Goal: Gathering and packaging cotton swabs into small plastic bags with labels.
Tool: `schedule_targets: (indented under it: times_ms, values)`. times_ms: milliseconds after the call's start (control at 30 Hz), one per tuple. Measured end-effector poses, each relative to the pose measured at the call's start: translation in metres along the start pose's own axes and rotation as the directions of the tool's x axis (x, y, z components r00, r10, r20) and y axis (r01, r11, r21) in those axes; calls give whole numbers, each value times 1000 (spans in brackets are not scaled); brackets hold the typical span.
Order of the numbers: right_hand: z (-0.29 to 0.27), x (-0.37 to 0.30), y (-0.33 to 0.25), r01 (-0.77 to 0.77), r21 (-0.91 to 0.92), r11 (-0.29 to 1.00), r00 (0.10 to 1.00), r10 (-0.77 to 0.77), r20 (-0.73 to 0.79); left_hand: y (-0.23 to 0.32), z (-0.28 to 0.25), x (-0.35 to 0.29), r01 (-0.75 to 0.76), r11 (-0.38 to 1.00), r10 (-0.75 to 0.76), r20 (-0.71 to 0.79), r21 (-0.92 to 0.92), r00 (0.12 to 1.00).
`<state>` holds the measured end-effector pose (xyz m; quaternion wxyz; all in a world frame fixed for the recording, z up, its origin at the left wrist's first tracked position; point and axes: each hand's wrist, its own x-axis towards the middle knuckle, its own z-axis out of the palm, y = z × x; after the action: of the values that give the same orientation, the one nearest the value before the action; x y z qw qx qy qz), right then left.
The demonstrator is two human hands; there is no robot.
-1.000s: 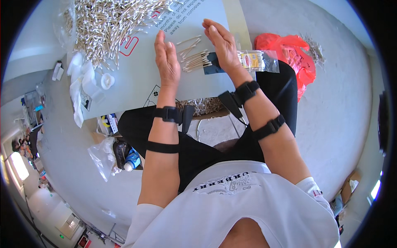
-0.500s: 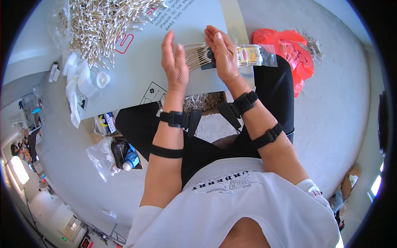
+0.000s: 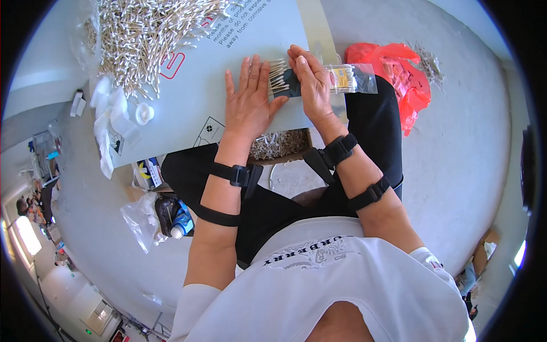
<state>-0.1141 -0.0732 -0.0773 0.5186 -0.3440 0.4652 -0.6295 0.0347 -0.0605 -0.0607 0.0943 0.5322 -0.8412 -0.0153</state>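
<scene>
My left hand (image 3: 249,102) lies palm down on a large pale grey printed board (image 3: 188,102), its fingers stretched out and apart. Beside those fingers, a small row of cotton swabs (image 3: 278,77) rests across the board, partly covered by the hand. My right hand (image 3: 314,82) stands on its edge at the far end of that row, fingers extended and slightly curved, gripping nothing visible. A dark flat patch (image 3: 294,86) shows between the swabs and this hand. Just right of it lies a clear plastic bag (image 3: 348,78) of swabs with a yellow label, overhanging the board.
A big heap of loose cotton swabs (image 3: 148,40) covers the board's far left. White plastic pieces (image 3: 117,111) and a round white lid (image 3: 143,113) sit below it. A red plastic bag (image 3: 393,74) is on the right. Under the board, a box of swabs (image 3: 279,145) shows.
My left hand has turned from standing on edge to lying flat, covering part of the swab row. My right hand has shifted slightly down and right; the labelled bag has barely moved.
</scene>
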Motion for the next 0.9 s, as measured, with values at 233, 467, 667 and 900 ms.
schedule_targets:
  times_ms: [233,467,667,900]
  values:
    - [-2,31,-11,346,-678,649,938,-247,242,-10,4,4,-7,998,6,-5,-66,1000]
    - [7,38,-3,325,-489,810,942,-322,92,-17,8,11,45,909,-88,-85,-414,993]
    - [17,23,11,248,-250,936,968,-246,38,1,19,22,-15,229,-617,-157,-973,771]
    - [4,21,7,130,-124,984,991,-124,56,-13,12,15,-2,280,-556,-163,-960,815]
